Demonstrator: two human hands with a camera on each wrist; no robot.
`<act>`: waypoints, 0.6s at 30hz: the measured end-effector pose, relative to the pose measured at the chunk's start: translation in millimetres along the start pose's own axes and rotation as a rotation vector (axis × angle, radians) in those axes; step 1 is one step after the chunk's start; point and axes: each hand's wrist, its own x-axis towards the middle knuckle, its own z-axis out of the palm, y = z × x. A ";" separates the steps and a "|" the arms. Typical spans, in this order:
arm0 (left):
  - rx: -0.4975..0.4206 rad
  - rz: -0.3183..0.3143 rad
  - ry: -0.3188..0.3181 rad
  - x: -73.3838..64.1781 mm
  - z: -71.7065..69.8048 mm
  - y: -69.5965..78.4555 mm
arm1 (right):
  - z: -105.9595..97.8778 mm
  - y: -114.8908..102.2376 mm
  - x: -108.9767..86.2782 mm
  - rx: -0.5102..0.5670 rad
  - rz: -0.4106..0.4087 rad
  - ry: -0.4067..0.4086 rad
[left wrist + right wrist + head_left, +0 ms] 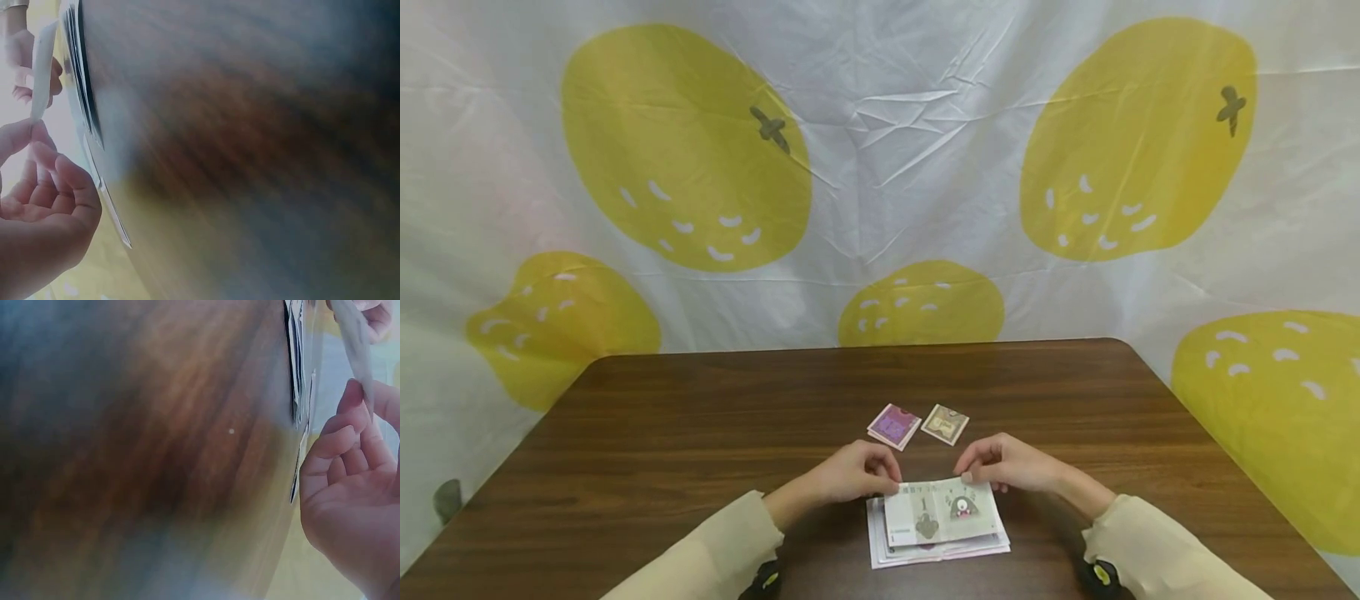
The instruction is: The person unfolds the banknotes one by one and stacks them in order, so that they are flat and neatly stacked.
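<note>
A pale grey-green banknote (936, 512), printed with a 1 and a dark cartoon figure, is held up by its two far corners. My left hand (859, 473) pinches the left corner between thumb and finger, and my right hand (1009, 463) pinches the right one. Both wrist views show the note (44, 72) raised off the table. Beneath it lies a stack of notes (877, 537), mostly covered by the held note. Beyond the hands lie a folded purple note (895, 425) and a folded brownish note (945, 424), side by side.
The dark wooden table (715, 425) has rounded far corners. Behind it hangs a white curtain (917, 183) with large yellow fruit prints. A small grey object (448, 500) shows by the table's left edge.
</note>
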 end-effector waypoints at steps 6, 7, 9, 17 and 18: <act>0.076 -0.015 -0.011 -2.5 1.9 -0.2 | 1.0 3.7 1.2 -0.029 0.016 -0.021; 0.090 -0.016 -0.012 -2.7 2.4 -0.4 | 1.5 3.4 1.1 -0.036 0.014 -0.022; 0.124 -0.018 -0.010 -3.0 3.4 -0.3 | 2.5 2.0 0.6 -0.050 0.012 -0.022; 0.239 0.010 -0.009 -2.4 7.2 -2.3 | 3.7 1.1 -0.3 -0.117 0.002 -0.019; 0.250 0.011 -0.012 -2.0 7.6 -2.8 | 3.7 1.5 -0.2 -0.122 0.000 -0.017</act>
